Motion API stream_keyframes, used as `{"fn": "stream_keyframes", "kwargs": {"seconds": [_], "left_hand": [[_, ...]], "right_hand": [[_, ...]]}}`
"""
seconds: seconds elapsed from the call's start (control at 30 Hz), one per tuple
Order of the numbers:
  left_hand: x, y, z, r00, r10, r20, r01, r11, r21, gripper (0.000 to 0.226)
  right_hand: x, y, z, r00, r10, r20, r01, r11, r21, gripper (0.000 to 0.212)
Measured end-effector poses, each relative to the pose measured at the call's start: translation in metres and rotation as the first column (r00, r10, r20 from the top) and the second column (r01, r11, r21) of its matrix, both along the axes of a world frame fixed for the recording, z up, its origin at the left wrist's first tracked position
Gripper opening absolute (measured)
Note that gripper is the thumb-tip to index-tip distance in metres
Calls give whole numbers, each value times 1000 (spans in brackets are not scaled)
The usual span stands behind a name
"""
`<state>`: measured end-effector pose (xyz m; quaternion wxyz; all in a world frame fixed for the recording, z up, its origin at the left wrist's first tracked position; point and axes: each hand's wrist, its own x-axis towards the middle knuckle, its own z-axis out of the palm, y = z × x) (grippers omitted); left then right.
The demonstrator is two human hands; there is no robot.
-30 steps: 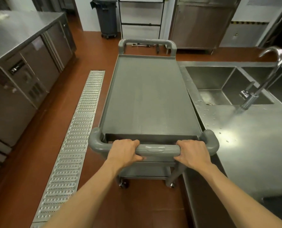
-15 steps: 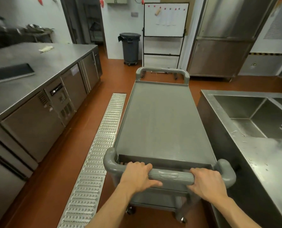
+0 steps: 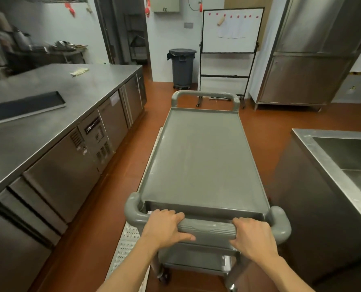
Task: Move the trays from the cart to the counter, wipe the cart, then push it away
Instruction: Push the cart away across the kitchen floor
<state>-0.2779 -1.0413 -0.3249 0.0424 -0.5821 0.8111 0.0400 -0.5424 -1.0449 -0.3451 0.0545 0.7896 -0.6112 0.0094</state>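
Note:
A grey plastic cart (image 3: 200,157) stands in front of me in the aisle, its top shelf bare. My left hand (image 3: 164,227) and my right hand (image 3: 253,236) both grip the near handle bar (image 3: 207,227), fingers curled over it. A dark tray (image 3: 21,107) lies on the steel counter (image 3: 55,114) at the left. A pale cloth (image 3: 79,71) lies farther back on that counter.
A steel sink unit (image 3: 331,171) stands close on the right. A metal floor drain grate (image 3: 124,245) runs under the cart's left side. Ahead are a grey bin (image 3: 181,68), a whiteboard stand (image 3: 230,49) and a tall steel cabinet (image 3: 314,55). Red floor lies between.
The cart has rolled forward along the aisle, past the sink counter's corner and over the drain grate. My view has lifted toward the far wall. Both hands keep their grip on the handle.

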Motion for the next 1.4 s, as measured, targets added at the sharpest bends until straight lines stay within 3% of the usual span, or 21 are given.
{"fn": "stream_keyframes", "kwargs": {"seconds": [0.1, 0.17, 0.33, 0.6, 0.8, 1.1, 1.4], "left_hand": [[35, -37, -3, 1000, 3, -16, -3, 1000, -25, 94], [61, -60, -4, 1000, 8, -20, -9, 999, -33, 97], [131, -114, -6, 999, 37, -27, -38, 999, -35, 96], [227, -179, -8, 999, 7, -38, -8, 1000, -24, 72], [279, -217, -4, 999, -45, 4, 45, 998, 37, 77], [383, -276, 7, 998, -59, 17, 56, 989, 136, 82], [450, -344, 12, 999, -39, 6, 38, 986, 162, 87]], "right_hand": [[36, -38, 1, 1000, 25, 11, -24, 1000, -13, 36], [61, -62, 1, 999, 28, 15, -28, 1000, -14, 37], [130, -116, 1, 998, 63, 16, -62, 998, -26, 34], [223, -180, 5, 999, 43, -20, -43, 999, 10, 32], [269, -208, 13, 1000, -23, 10, 23, 999, 29, 32], [373, -252, 0, 992, 10, 122, -7, 1000, -22, 27], [440, -318, 0, 994, 23, 109, -19, 999, -40, 29]]}}
